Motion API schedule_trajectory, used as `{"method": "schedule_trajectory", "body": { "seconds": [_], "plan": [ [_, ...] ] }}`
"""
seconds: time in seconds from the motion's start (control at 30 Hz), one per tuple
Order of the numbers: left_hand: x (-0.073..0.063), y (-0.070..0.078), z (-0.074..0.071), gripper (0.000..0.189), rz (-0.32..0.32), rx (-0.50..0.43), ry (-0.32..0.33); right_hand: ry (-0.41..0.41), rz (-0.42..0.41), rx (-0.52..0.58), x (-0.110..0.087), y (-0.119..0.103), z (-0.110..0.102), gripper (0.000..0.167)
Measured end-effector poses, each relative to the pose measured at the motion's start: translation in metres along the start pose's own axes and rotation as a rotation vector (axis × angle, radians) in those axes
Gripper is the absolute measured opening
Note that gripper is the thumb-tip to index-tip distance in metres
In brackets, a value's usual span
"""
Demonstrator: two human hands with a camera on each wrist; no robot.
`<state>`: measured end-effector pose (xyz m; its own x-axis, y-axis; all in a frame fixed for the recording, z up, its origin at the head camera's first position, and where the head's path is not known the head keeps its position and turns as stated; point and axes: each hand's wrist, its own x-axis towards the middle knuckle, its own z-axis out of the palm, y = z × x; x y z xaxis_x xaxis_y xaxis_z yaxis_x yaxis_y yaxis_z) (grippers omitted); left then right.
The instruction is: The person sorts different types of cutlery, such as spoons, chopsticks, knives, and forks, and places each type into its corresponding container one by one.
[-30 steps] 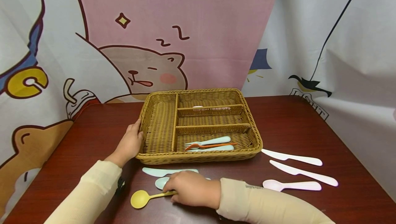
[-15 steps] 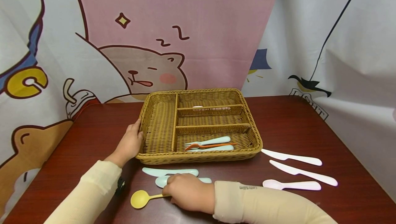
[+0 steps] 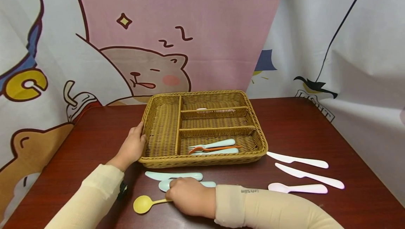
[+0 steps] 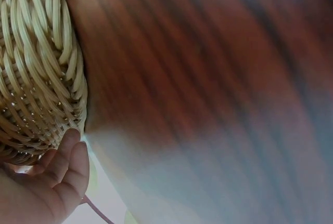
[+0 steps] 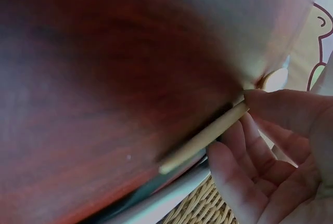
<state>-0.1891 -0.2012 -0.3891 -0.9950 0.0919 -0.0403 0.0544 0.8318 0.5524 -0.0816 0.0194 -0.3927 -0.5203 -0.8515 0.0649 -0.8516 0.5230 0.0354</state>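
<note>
Right hand (image 3: pixel 192 198) pinches a yellow, round-bowled spoon (image 3: pixel 143 204), seven o'clock from the brown wicker basket (image 3: pixel 205 159); relaxed left hand (image 3: pixel 131 146) touches the basket's nine-o'clock side. Lifting this close could knock the mint-green, oval-bowled spoon (image 3: pixel 164 185).

The basket (image 3: pixel 202 160) blocks the right hand (image 3: pixel 192 197) at twelve o'clock, but the table (image 3: pixel 242 177) has room at two o'clock

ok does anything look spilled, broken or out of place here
Nothing stands out: no spill shows, and the yellow spoon in the right hand looks intact where visible. At most, the orange utensil between two pale blue ones in the basket breaks the colour match.
</note>
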Motion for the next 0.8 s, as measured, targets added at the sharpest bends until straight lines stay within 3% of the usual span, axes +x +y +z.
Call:
{"method": "schedule_trajectory", "body": {
  "seconds": [0.43, 0.8],
  "plan": [
    [0.001, -0.001, 0.000, 0.056, 0.005, 0.006, 0.005, 0.005, -0.010, 0.021, 0.000, 0.002, -0.003, 0.014],
    [0.001, -0.001, 0.000, 0.056, -0.003, 0.003, -0.007, 0.095, -0.033, 0.084, -0.012, 0.024, -0.032, 0.010]
  ]
}}
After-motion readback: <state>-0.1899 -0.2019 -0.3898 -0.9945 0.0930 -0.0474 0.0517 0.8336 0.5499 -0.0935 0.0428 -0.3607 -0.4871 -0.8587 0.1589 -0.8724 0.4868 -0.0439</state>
